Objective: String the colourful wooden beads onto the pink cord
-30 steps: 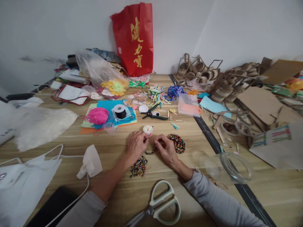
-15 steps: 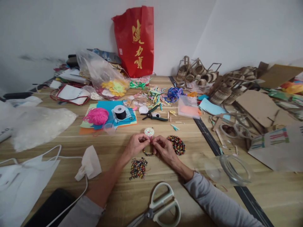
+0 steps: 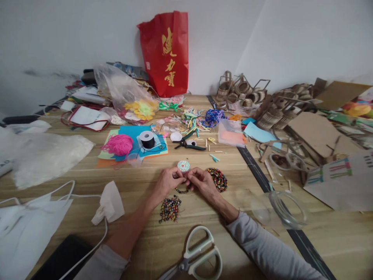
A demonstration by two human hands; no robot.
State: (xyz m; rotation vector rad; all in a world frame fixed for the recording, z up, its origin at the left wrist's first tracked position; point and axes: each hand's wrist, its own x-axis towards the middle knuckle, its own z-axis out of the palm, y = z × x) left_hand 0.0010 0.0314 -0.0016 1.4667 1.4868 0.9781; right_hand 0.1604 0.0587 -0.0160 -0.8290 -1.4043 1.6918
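A short curved string of beads [image 3: 182, 191] hangs below my fingertips, dark with a few coloured beads. My left hand [image 3: 170, 180] is closed in a pinch at its upper end, and my right hand [image 3: 201, 182] pinches close by, the fingertips of both nearly meeting. The cord between them is too fine to make out. Just beyond the fingers sits a small round spool [image 3: 183, 166] with a shiny patterned top. Loose multicoloured beads [image 3: 170, 209] lie in a pile nearer me. To the right of my right hand is a coil of strung beads [image 3: 218, 179].
Large scissors [image 3: 201, 256] lie at the front edge. Behind the hands are pliers [image 3: 189, 144], a black thread spool [image 3: 147, 140] and pink yarn [image 3: 119, 144]. A coil of clear tubing [image 3: 288, 210] lies right. A red bag [image 3: 166, 54] stands at the wall.
My hands have dipped slightly and drawn a little closer together at the fingertips, still over the string of beads. The whole view has shifted slightly; nothing else has moved.
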